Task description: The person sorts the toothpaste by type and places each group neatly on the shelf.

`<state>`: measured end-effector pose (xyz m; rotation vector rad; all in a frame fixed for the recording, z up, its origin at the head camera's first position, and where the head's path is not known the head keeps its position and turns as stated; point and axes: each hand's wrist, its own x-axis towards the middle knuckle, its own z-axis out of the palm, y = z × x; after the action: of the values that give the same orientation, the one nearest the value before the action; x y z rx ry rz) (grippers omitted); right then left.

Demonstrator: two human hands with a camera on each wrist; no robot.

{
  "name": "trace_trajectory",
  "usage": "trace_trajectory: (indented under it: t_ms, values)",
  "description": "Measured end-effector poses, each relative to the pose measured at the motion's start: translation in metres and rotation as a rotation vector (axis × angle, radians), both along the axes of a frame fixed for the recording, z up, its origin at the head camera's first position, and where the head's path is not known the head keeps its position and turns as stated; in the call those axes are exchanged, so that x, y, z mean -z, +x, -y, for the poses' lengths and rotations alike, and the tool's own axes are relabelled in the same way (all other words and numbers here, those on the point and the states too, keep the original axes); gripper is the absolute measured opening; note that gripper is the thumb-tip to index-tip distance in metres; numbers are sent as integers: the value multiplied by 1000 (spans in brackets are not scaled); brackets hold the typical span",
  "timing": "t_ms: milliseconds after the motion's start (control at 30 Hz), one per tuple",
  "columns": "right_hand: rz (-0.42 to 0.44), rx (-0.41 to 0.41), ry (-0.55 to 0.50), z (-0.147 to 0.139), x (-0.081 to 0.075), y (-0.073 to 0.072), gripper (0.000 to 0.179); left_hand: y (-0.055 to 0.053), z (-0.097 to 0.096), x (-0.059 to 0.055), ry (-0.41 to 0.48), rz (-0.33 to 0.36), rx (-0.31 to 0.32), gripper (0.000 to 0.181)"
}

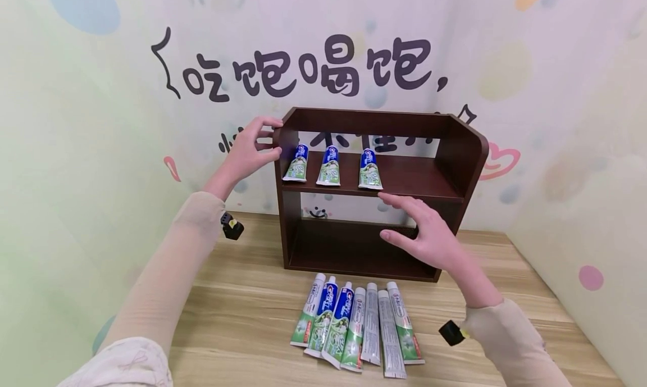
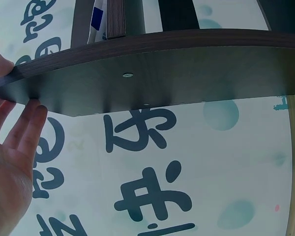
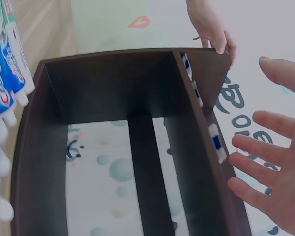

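Note:
My left hand (image 1: pixel 246 151) holds the upper left side panel of a dark brown two-tier shelf (image 1: pixel 419 176). In the left wrist view the thumb is on one side of the panel (image 2: pixel 152 73) and the fingers on the other. On the upper tier stand three toothpaste tubes, a left one (image 1: pixel 297 163), a middle one (image 1: pixel 329 167) and one farther right (image 1: pixel 370 169), all blue, white and green. My right hand (image 1: pixel 427 235) is in front of the shelf, just below the rightmost tube, its fingers extended and holding nothing.
Several toothpaste tubes (image 1: pixel 337 325) lie side by side on the wooden table (image 1: pixel 237 314) in front of the shelf, some blue and green, some silvery. Behind the shelf is a wall (image 1: pixel 379 16) with large black lettering. Another wall stands at the right.

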<state>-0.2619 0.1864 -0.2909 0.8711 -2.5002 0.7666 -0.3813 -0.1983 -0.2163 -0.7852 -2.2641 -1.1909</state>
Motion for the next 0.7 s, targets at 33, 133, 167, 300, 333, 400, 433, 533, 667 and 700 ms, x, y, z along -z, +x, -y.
trace_trajectory:
  t_ms: [33,133,167,300,333,400,433,533,667,700]
  values:
    - [0,3,-4,2,3,1,69,0,0,0,0,0,1,49]
    - [-8,18,-8,10,15,2,69,0,0,0,0,-2,1,49]
    - [-9,24,-6,12,19,3,69,0,0,0,0,-3,0,49]
    - [-8,45,-8,21,33,3,68,-1,0,1,1,-4,0,49]
    - [-6,50,-10,24,35,3,68,-1,0,1,1,-4,-1,49]
    - [-2,60,-16,28,41,4,68,-1,0,1,1,-4,-1,49]
    - [3,66,-23,30,44,5,68,-1,0,1,1,-4,-2,49]
    - [18,91,-38,35,54,7,68,-1,0,1,1,-5,-3,48]
    - [34,132,-49,42,73,9,67,-2,0,1,2,-5,-5,48]
    - [40,139,-51,43,77,9,67,-2,0,1,1,-5,-6,49]
